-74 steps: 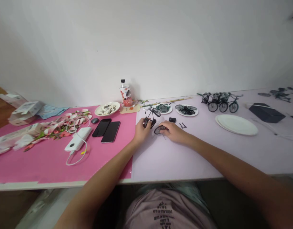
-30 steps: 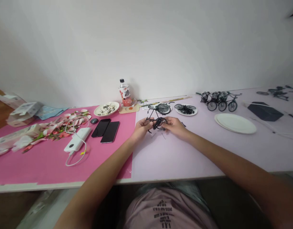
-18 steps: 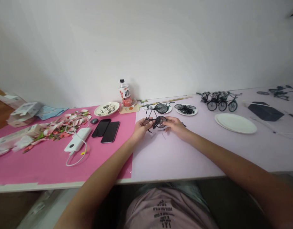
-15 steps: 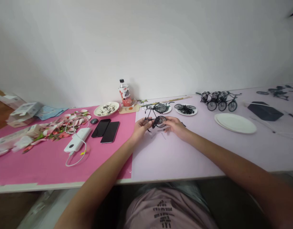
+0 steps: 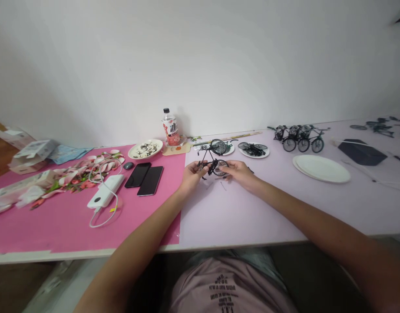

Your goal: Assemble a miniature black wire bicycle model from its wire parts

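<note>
A small black model bicycle (image 5: pixel 213 164) is held just above the pale table covering, between my two hands. My left hand (image 5: pixel 192 174) pinches its frame on the left side. Fingers of my right hand (image 5: pixel 239 171) are closed on the wheel at its right. Behind it, a plate (image 5: pixel 231 150) holds dark parts, partly hidden by the model's other wheel. A second white plate (image 5: pixel 266 153) carries a pile of black parts and wheels. A thin dark piece (image 5: pixel 223 186) lies on the table below my hands.
Several bicycle models (image 5: pixel 300 139) stand at the back right, near stacked white plates (image 5: pixel 326 168) and a dark hexagonal piece (image 5: pixel 361 152). Leftward are two phones (image 5: pixel 150 181), a power bank (image 5: pixel 106 191) with cable, a bowl (image 5: pixel 132 152), a bottle (image 5: pixel 171 129) and scattered petals (image 5: pixel 85 171).
The fingers of my right hand have drawn together on the right wheel. The model has turned slightly; my left hand keeps its hold.
</note>
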The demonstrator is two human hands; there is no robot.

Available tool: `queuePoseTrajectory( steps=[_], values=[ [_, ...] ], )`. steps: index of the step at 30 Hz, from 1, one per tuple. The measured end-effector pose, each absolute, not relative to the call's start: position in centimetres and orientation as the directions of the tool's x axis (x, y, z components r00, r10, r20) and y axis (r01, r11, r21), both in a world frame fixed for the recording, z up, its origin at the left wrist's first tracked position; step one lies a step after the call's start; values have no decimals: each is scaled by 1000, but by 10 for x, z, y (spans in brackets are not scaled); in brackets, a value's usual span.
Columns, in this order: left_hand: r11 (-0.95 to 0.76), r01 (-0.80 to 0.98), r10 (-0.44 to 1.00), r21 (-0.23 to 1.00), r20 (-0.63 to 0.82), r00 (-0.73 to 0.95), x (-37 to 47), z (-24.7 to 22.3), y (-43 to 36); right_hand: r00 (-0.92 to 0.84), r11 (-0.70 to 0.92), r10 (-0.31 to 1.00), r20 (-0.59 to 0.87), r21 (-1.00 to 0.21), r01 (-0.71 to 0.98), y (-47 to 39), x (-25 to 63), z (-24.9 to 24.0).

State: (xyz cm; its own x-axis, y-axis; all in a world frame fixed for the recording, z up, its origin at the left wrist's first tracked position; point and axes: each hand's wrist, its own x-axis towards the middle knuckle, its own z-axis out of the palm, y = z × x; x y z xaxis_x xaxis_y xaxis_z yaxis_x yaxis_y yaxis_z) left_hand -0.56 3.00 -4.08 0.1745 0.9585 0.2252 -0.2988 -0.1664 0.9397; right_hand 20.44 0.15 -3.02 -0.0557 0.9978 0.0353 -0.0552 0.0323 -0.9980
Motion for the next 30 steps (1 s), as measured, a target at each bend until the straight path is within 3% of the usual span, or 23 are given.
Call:
queuePoseTrajectory(
  steps=[6, 12, 23, 30],
  values=[
    [-184, -284, 962, 941, 232, 143, -4, -37, 27, -52, -4, 999, 1, -997, -82, 0, 202, -27],
    [-193, -294, 966, 936, 234, 112, -5, -36, 26, -128, 82, 988, 89, -995, -59, -4, 202, -25],
    [-30, -397, 965, 917, 130, 228, -7, -37, 31, -132, 152, 980, 152, -988, -8, 2, 206, -33],
    [-13, -298, 949, 954, 106, 298, -8, -37, 27, -95, 165, 981, 167, -986, -36, 4, 207, -34]
  ],
)
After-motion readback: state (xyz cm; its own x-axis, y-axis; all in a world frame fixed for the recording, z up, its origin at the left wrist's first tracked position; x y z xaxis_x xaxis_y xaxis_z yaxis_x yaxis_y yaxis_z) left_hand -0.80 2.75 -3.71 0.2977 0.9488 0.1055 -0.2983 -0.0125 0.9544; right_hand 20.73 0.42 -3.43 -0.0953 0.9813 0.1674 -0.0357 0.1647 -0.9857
